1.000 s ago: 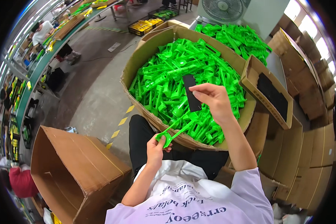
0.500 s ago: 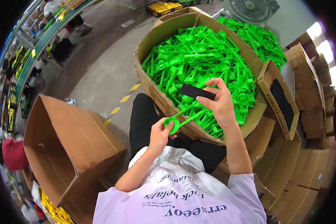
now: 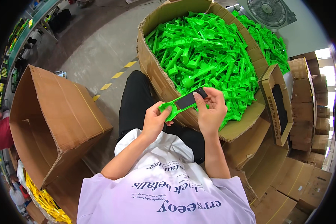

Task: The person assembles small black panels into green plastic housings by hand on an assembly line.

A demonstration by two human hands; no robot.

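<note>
A bright green plastic part point(image 3: 170, 112) is pinched by its rounded end in my left hand point(image 3: 155, 120), thumb on top. Its long framed arm points up and to the right. Over that frame lies a flat black rectangular piece point(image 3: 185, 101), lined up with the green sides. My right hand point(image 3: 212, 112) grips the black piece at its far end, thumb on its face and fingers behind. Whether it is fully seated cannot be seen. Just beyond both hands is a large cardboard box point(image 3: 153, 63) heaped with similar green plastic parts point(image 3: 205, 48).
An open cardboard box point(image 3: 67, 112) stands at my left, with yellow parts point(image 3: 44, 201) in a bag near it. On the right, a shallow carton point(image 3: 269, 89) holds black pieces point(image 3: 280, 106). More green parts point(image 3: 263, 41) and a fan point(image 3: 267, 12) are farther back.
My right hand has brought the black piece down and left onto the green part's frame. Before, it was held above, apart from it. The view has also shifted.
</note>
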